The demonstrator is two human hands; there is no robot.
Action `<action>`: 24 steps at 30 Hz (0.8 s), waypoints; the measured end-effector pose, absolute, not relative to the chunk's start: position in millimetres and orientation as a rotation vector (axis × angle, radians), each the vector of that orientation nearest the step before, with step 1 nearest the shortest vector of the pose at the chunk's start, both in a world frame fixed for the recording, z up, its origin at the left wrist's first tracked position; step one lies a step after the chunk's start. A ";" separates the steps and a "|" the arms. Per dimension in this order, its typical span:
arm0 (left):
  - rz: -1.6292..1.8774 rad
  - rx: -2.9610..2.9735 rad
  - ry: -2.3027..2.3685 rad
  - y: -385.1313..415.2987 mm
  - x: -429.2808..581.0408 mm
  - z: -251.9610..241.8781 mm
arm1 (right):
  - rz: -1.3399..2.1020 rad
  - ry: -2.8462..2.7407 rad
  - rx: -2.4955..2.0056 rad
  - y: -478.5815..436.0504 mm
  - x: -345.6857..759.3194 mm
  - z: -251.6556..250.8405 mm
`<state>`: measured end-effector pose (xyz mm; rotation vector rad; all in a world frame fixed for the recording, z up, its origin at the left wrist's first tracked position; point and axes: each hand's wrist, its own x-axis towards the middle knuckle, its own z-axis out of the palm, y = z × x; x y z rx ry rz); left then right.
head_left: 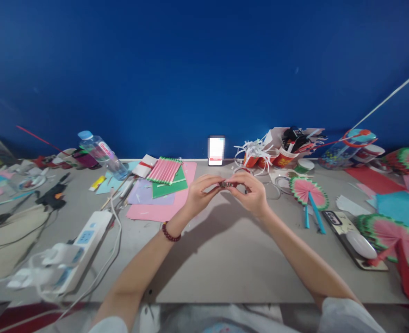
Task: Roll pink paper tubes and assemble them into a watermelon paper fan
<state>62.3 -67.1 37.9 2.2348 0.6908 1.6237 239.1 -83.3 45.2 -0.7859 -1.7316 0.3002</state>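
Note:
My left hand (200,193) and my right hand (251,194) meet above the middle of the grey table (207,259). Both pinch one small folded pink-and-dark paper piece (228,184) between their fingertips, held a little above the tabletop. A red bead bracelet (170,233) sits on my left wrist. Behind the hands stands a phone (216,150) upright against the blue wall. A pleated pink-and-green paper sheet (164,169) lies on green and pink paper to the left of my hands.
A power strip (86,238) with cables and a black glue gun (53,195) lie at the left, beside a tipped water bottle (102,153). Finished watermelon paper fans (309,193) lie at the right, with another phone (353,238), red cups (281,159) and paper scraps.

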 end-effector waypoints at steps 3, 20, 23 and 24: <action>1.616 2.254 0.676 -67.9 62.5 39.4 | 0.329 -1.750 -0.796 -83.5 239.1 45.2; 1.605 2.244 0.712 -71.7 63.4 43.5 | 0.251 -1.749 -0.850 -89.5 237.6 51.9; 1.592 2.234 0.709 -72.6 63.7 44.5 | 0.254 -1.748 -0.860 -88.3 238.1 49.4; 1.589 2.230 0.709 -72.9 63.8 45.0 | 0.259 -1.748 -0.863 -88.0 238.2 48.6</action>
